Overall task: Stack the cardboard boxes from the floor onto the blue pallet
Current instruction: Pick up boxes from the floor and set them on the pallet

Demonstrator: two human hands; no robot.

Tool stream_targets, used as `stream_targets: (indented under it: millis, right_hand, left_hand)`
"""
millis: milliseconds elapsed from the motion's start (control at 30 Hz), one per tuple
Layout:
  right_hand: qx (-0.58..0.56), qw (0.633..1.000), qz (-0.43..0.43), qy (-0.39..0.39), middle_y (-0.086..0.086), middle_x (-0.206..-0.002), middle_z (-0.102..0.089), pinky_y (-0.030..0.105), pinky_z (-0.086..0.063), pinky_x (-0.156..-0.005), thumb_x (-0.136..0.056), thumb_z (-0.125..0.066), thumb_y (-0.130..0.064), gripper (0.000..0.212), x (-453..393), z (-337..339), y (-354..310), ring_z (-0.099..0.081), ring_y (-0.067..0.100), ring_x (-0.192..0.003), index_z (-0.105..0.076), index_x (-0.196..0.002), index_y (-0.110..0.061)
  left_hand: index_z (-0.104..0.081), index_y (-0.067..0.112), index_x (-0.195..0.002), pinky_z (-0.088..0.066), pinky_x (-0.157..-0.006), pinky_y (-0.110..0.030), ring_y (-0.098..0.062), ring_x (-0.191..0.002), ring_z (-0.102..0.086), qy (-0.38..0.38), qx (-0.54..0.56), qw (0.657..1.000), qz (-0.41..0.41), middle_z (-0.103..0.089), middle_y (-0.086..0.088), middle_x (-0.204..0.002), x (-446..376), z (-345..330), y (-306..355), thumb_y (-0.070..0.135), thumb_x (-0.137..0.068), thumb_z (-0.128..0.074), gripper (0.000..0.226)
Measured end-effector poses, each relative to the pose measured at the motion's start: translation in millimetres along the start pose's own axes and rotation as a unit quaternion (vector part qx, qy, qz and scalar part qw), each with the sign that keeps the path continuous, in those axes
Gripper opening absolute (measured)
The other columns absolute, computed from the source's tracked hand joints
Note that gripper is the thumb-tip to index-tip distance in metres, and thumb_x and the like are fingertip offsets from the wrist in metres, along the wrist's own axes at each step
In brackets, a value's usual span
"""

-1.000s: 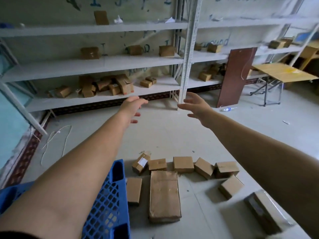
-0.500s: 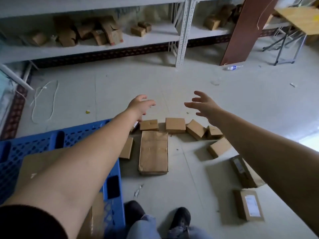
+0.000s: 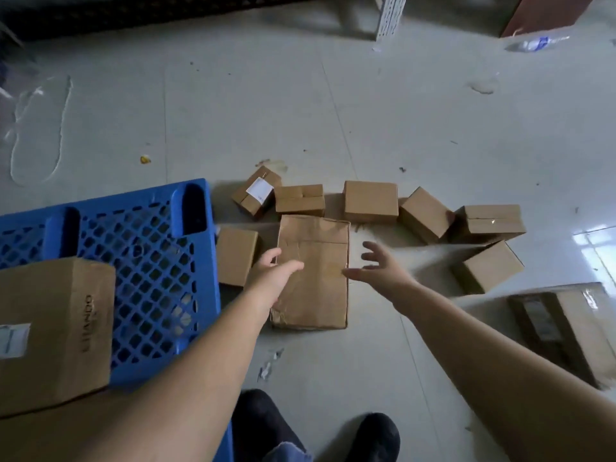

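A long flat cardboard box (image 3: 316,248) lies on the grey floor just right of the blue pallet (image 3: 150,261). My left hand (image 3: 271,275) hovers over the box's left edge with fingers apart. Spread open, my right hand (image 3: 380,265) sits over its right edge. Neither hand grips anything. Several small cardboard boxes (image 3: 370,201) lie in a row behind the long box, and one flat box (image 3: 236,255) rests against the pallet's side. On the pallet's near left part stands a large cardboard box (image 3: 53,328).
More boxes lie on the floor at the right (image 3: 488,266), with a large one (image 3: 563,325) near the frame edge. My dark shoes (image 3: 373,435) stand at the bottom. A shelf post (image 3: 388,15) and a plastic bottle (image 3: 533,45) are at the far top.
The view has tilted down from the shelves to the floor. Both hands have dropped from mid-air to just over the long flat box.
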State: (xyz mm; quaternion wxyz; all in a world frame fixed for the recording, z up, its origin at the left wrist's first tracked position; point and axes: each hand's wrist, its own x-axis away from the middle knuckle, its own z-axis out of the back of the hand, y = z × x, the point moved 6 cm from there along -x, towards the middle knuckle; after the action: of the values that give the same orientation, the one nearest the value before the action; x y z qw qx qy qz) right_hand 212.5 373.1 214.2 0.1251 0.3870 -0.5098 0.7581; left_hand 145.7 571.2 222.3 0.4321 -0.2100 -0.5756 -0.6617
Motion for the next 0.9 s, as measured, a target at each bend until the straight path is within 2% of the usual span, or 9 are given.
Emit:
stream_targets:
  millis: [67, 133, 300, 433, 567, 633, 700, 833, 900]
  right_hand:
    - [0.001, 1.000, -0.012, 0.008, 0.006, -0.137, -0.044, 0.023, -0.042, -0.082, -0.073, -0.077, -0.018, 0.081, -43.6, -15.4, 39.1, -0.049, 0.017, -0.106, -0.033, -0.141, -0.019]
    - [0.000, 1.000, -0.023, 0.009, 0.007, -0.138, -0.043, 0.028, -0.039, -0.085, -0.073, -0.077, -0.021, 0.083, -83.6, -31.9, 77.9, -0.047, 0.018, -0.110, -0.031, -0.142, -0.019]
    - [0.036, 0.996, -0.051, 0.057, 0.008, -0.143, -0.039, 0.034, -0.039, -0.100, -0.070, -0.079, -0.025, 0.087, -173.9, -60.5, 173.4, -0.042, 0.024, -0.127, -0.031, -0.142, -0.016]
    - [0.104, 0.983, -0.080, 0.125, 0.007, -0.137, -0.040, 0.025, -0.034, -0.083, -0.065, -0.082, -0.031, 0.089, -224.3, -68.9, 243.7, -0.044, 0.023, -0.122, -0.034, -0.138, -0.013]
    - [0.084, 0.980, -0.123, 0.134, 0.005, -0.127, -0.050, 0.027, -0.041, -0.081, -0.061, -0.084, -0.036, 0.088, -258.0, -77.0, 297.4, -0.051, 0.024, -0.114, -0.036, -0.131, -0.015]
    - [0.057, 0.983, -0.127, 0.118, -0.003, -0.109, -0.056, 0.025, -0.044, -0.075, -0.059, -0.084, -0.037, 0.069, -265.6, -84.4, 310.6, -0.056, 0.017, -0.095, -0.044, -0.114, -0.022]
    - [0.022, 0.986, -0.110, 0.121, -0.011, -0.092, -0.056, 0.022, -0.045, -0.066, -0.057, -0.085, -0.036, 0.060, -266.5, -87.8, 313.6, -0.055, 0.009, -0.081, -0.045, -0.101, -0.025]
    - [-0.046, 0.983, -0.106, 0.140, -0.009, -0.090, -0.057, 0.033, -0.051, -0.076, -0.056, -0.085, -0.036, 0.061, -248.0, -75.2, 288.9, -0.057, 0.010, -0.083, -0.050, -0.103, -0.021]
    - [-0.035, 0.983, -0.097, 0.149, -0.008, -0.090, -0.058, 0.031, -0.051, -0.073, -0.056, -0.085, -0.038, 0.061, -229.5, -60.1, 260.1, -0.057, 0.011, -0.082, -0.052, -0.104, -0.020]
  left_hand:
    - [-0.040, 0.028, -0.136, -0.041, -0.086, -0.035, -0.018, -0.105, -0.048, -0.008, -0.003, 1.000, 0.011, -0.047, -0.002, -0.132, -45.4, -11.9, -33.4, 0.031, -0.080, -0.065, 0.062]
    - [-0.040, 0.028, -0.137, -0.040, -0.091, -0.036, -0.017, -0.105, -0.046, -0.014, -0.013, 0.999, 0.027, -0.047, -0.003, -0.131, -87.3, -22.6, -69.3, 0.030, -0.080, -0.066, 0.063]
    - [-0.033, 0.024, -0.142, -0.034, -0.091, -0.033, -0.021, -0.124, -0.042, 0.011, -0.028, 0.998, 0.053, -0.038, -0.004, -0.145, -183.4, -38.3, -155.8, 0.025, -0.081, -0.067, 0.069]
    - [-0.028, 0.023, -0.144, -0.033, -0.100, -0.036, -0.026, -0.131, -0.038, 0.045, -0.045, 0.994, 0.092, -0.033, -0.005, -0.149, -241.7, -48.4, -223.7, 0.026, -0.080, -0.068, 0.076]
    - [-0.015, 0.021, -0.148, -0.032, -0.102, -0.038, -0.028, -0.133, -0.035, 0.102, -0.052, 0.987, 0.110, -0.026, -0.008, -0.153, -279.0, -51.3, -263.2, 0.021, -0.077, -0.072, 0.091]
    - [-0.009, 0.021, -0.149, -0.030, -0.108, -0.041, -0.029, -0.136, -0.032, 0.111, -0.034, 0.987, 0.110, -0.021, -0.008, -0.154, -292.0, -50.1, -271.7, 0.018, -0.074, -0.075, 0.099]
    - [-0.017, 0.021, -0.147, -0.037, -0.105, -0.041, -0.029, -0.128, -0.043, 0.079, -0.002, 0.990, 0.115, -0.035, -0.008, -0.148, -296.2, -54.8, -274.6, 0.020, -0.072, -0.075, 0.095]
    - [-0.027, 0.020, -0.141, -0.041, -0.101, -0.048, -0.029, -0.121, -0.048, 0.083, 0.038, 0.991, 0.100, -0.044, -0.007, -0.139, -275.3, -54.5, -250.7, 0.022, -0.068, -0.079, 0.090]
    - [-0.029, 0.021, -0.140, -0.042, -0.100, -0.049, -0.029, -0.121, -0.048, 0.083, 0.043, 0.991, 0.101, -0.044, -0.007, -0.139, -250.4, -51.3, -226.9, 0.025, -0.066, -0.079, 0.090]
